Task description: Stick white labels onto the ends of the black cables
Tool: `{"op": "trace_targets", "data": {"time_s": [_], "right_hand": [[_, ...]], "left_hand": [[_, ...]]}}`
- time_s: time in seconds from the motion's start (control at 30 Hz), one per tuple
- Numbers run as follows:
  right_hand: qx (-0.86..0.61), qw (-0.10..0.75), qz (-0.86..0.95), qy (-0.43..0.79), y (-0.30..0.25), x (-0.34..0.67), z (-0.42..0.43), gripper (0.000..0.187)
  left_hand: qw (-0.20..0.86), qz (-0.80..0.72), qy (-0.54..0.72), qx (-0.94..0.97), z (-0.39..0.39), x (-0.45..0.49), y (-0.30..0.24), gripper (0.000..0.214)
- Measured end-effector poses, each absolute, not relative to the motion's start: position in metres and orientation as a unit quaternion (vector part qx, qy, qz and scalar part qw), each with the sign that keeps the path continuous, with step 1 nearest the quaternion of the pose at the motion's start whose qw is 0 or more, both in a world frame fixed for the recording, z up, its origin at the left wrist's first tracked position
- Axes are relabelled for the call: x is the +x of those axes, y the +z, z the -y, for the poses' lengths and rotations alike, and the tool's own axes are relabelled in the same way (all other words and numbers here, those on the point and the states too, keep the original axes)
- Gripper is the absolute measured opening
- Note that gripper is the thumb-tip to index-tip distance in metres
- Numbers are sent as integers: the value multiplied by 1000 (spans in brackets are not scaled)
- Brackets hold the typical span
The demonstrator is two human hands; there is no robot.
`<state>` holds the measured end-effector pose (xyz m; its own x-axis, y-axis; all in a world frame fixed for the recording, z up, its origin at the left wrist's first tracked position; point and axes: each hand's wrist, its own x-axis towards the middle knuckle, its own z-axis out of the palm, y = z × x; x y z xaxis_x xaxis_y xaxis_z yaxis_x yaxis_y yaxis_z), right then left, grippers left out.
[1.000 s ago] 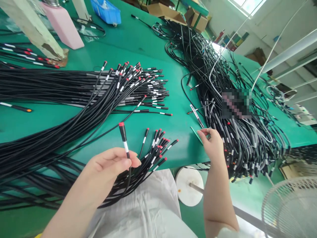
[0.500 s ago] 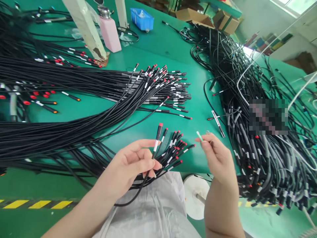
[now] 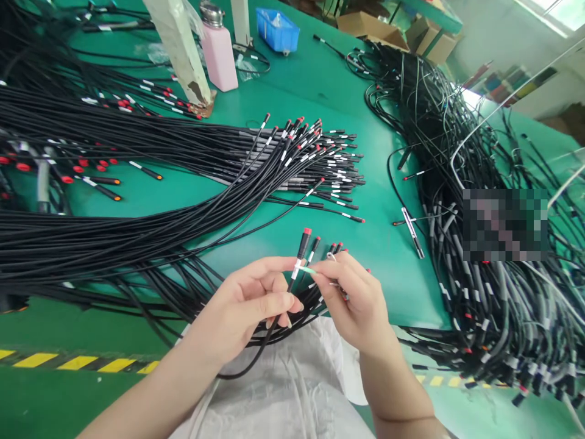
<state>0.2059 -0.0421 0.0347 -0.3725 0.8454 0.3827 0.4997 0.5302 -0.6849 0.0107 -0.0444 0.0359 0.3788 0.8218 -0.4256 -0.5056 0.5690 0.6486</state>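
In my left hand (image 3: pixel 256 302) I hold a black cable (image 3: pixel 260 360) between thumb and fingers. Its black connector end (image 3: pixel 303 246) points up, with a red cap and a white label (image 3: pixel 296 270) below it. My right hand (image 3: pixel 356 302) pinches a thin light-green stick with a white tip (image 3: pixel 307 270); the tip meets the label, or lies just in front of it. A small wire-like loop (image 3: pixel 331 257) shows by the right fingers; what it belongs to is hidden. Behind both hands lie several more red-capped cable ends (image 3: pixel 337 248).
Long bundles of black cable (image 3: pixel 150 238) cover the left of the green table (image 3: pixel 379 274). A big tangled cable pile (image 3: pixel 439 134) fills the right, with a slim silver-and-black tool (image 3: pixel 412 233) beside it. A post (image 3: pixel 178 49), pink pump bottle (image 3: pixel 220 58) and blue bin (image 3: pixel 278 33) stand behind.
My right hand has moved left and brought the green stick to the cable's label. My left hand keeps its hold on the cable. The whole view has shifted slightly.
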Motion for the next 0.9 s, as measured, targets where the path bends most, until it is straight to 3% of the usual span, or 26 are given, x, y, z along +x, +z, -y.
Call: {"op": "trace_targets", "data": {"time_s": [0.9], "right_hand": [[-428, 384, 799, 176, 31, 212, 51, 22]], "left_hand": [[808, -384, 395, 206, 45, 17, 42, 26]]}}
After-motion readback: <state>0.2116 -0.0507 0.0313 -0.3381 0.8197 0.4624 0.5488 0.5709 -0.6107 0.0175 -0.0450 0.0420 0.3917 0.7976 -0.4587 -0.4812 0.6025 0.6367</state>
